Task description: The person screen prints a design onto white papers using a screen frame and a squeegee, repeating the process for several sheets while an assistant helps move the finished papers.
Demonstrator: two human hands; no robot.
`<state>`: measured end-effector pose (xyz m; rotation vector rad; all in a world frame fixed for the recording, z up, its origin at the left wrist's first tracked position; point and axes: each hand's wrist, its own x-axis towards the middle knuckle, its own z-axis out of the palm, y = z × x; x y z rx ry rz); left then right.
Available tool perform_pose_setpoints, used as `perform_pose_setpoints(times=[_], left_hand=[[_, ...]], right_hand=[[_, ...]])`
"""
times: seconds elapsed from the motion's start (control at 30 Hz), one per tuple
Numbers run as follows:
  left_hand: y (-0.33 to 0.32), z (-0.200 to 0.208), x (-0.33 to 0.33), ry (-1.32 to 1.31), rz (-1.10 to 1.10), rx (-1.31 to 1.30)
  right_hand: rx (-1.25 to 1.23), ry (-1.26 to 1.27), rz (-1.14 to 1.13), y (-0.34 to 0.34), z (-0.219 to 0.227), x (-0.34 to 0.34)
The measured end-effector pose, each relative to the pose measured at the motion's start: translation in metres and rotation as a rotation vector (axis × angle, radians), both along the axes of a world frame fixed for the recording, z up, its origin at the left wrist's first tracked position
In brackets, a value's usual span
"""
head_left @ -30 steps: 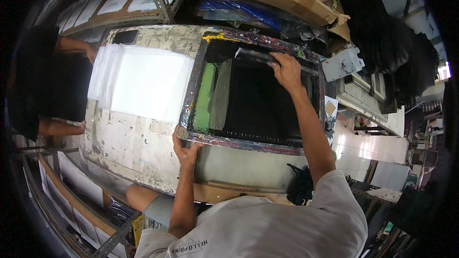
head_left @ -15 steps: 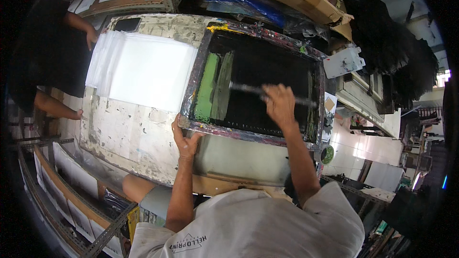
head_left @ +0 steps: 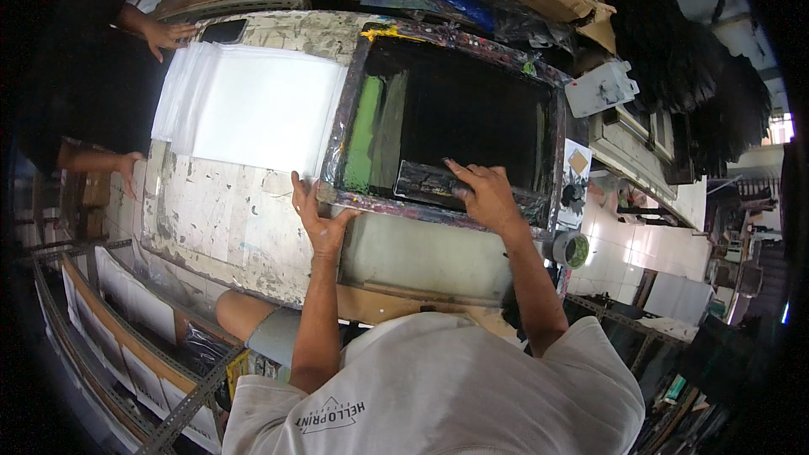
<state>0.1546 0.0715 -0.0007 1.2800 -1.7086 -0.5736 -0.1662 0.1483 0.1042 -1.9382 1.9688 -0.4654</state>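
A screen-printing frame (head_left: 438,216) with ink-stained edges and a dark mesh lies on the worktable. Inside it, my right hand (head_left: 489,198) grips a long, dark-stained squeegee (head_left: 425,181) along the near side, index finger stretched out over it. Green ink (head_left: 364,131) and a greyish-green streak (head_left: 392,126) run down the left part of the mesh. At the frame's near left corner is my left hand (head_left: 324,223), fingers spread, its thumb by the near edge and its fingertips beside the left edge.
White sheets (head_left: 261,109) lie stacked left of the frame on the paint-worn table (head_left: 227,211). A co-worker's hands (head_left: 164,36) rest at the table's left end. A green-stained round container (head_left: 573,249) sits by the near right corner. Metal racks (head_left: 198,404) stand at lower left.
The squeegee has come toward me, from mid-mesh to the near side, with my right hand on it. My left fingers have spread at the corner. The co-worker's hands have shifted.
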Motion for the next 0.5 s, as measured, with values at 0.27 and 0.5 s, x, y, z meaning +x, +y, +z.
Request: perform_pose_setpoints(times=[0.27,0.5], left_hand=[[0.002,0.005,0.003,-0.012,0.001,-0.007],[0.005,0.008,0.002,0.044,0.003,0.043]], right_hand=[[-0.131,0.157,-0.07,-0.053,-0.031,-0.029],[-0.3,0.23,-0.119,-0.179,-0.049,-0.117]])
